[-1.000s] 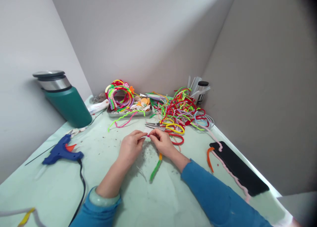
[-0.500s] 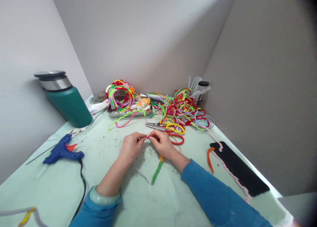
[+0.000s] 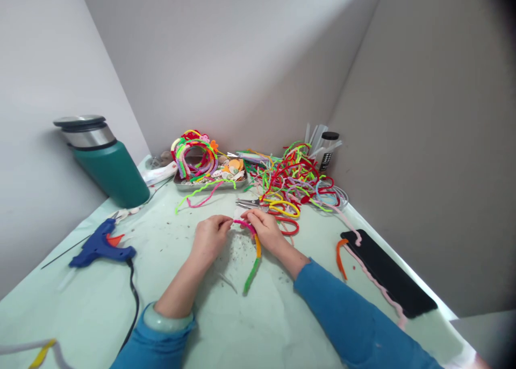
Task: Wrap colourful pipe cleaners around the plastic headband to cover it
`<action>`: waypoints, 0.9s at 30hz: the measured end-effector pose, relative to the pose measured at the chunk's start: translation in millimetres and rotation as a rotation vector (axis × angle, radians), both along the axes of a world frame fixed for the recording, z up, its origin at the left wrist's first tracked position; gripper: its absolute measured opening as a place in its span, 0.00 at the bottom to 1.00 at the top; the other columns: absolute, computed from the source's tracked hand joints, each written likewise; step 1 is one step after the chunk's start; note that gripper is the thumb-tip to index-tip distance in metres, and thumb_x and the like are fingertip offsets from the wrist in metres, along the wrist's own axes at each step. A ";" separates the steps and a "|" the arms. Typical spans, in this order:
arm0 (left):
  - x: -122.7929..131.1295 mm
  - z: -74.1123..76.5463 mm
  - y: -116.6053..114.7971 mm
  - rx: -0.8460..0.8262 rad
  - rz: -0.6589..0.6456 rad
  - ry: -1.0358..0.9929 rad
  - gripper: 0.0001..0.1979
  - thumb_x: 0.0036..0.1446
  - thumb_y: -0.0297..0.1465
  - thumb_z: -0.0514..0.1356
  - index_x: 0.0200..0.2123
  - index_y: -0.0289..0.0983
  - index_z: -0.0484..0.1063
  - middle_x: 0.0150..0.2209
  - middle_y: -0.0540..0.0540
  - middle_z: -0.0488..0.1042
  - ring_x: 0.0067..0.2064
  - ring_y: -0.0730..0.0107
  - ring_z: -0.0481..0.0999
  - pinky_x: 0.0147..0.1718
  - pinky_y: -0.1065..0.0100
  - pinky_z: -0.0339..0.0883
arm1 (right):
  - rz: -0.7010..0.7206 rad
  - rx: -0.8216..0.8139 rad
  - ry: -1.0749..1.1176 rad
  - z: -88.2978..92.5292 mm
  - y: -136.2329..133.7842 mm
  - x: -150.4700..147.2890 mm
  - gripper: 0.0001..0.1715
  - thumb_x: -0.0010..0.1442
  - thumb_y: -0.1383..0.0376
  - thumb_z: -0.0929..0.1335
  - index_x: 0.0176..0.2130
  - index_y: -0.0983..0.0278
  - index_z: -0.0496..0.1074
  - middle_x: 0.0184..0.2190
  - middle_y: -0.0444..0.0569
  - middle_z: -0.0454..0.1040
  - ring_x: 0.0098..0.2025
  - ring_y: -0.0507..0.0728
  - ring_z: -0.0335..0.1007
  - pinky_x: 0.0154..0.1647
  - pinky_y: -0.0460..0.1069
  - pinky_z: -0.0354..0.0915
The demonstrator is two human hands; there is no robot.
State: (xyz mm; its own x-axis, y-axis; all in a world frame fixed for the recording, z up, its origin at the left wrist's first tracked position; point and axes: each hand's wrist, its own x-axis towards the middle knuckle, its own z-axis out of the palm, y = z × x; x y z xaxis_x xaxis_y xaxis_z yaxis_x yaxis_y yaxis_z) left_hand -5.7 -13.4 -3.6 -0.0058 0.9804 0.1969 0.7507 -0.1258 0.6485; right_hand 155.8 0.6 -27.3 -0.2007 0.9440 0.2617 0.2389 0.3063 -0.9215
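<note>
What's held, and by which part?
A pink, orange and green fuzzy strip: left hand pinches its pink end, right hand holds it near the orange.

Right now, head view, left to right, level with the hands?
Blue plastic glue gun → left hand → pink-yellow-green fuzzy strip → black flat rectangular slab. Right hand omitted: overlaps the strip.

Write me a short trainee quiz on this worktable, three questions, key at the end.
1. Multiple choice: which colour is the free lower end of the multicoloured strip?
A) blue
B) green
C) white

2. True or false: the left hand pinches the pink end of that strip.

3. Fill in: in the picture, the teal bottle stands to the ____ of the metal tray.

Key: 1. B; 2. True; 3. left.
</note>
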 end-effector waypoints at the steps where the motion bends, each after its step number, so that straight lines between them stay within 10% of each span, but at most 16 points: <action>1: -0.6 -0.1 0.3 0.002 0.006 0.004 0.13 0.52 0.34 0.53 0.34 0.38 0.76 0.34 0.46 0.78 0.36 0.66 0.74 0.37 0.69 0.62 | -0.017 0.028 -0.010 0.6 0.3 0.0 0.16 0.61 0.60 0.58 0.36 0.64 0.70 0.27 0.44 0.71 0.27 0.50 0.65 0.27 0.44 0.59; 12: -0.8 0.9 0.2 -0.029 -0.009 -0.014 0.13 0.52 0.36 0.52 0.30 0.37 0.74 0.30 0.46 0.76 0.31 0.68 0.71 0.30 0.70 0.58 | 0.050 -0.017 0.011 -1.3 0.1 -2.6 0.12 0.58 0.60 0.61 0.33 0.64 0.69 0.23 0.42 0.68 0.20 0.47 0.59 0.21 0.42 0.56; 22: 2.1 -2.3 -2.6 -0.474 -0.114 -0.687 0.12 0.47 0.39 0.56 0.23 0.36 0.62 0.11 0.58 0.52 0.13 0.81 0.50 0.13 0.75 0.44 | 0.049 0.062 -0.045 -4.2 -0.1 -1.4 0.08 0.56 0.64 0.62 0.32 0.65 0.70 0.22 0.41 0.67 0.23 0.47 0.59 0.24 0.42 0.56; 27: 2.5 -0.8 -3.2 -0.434 -0.045 -0.630 0.13 0.46 0.41 0.57 0.23 0.36 0.65 0.10 0.58 0.53 0.12 0.81 0.50 0.12 0.74 0.43 | 0.027 0.103 -0.073 -4.4 -0.7 -1.7 0.09 0.56 0.64 0.62 0.33 0.65 0.70 0.23 0.41 0.68 0.24 0.48 0.60 0.26 0.42 0.56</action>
State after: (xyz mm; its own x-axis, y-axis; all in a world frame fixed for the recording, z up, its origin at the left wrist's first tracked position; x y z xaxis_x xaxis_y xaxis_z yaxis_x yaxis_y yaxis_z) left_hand -3.2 -16.6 -4.4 0.0526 0.9711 -0.2327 0.2230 0.2157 0.9507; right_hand 154.1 -0.1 -31.8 -0.2481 0.9067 0.3410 0.2945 0.4059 -0.8652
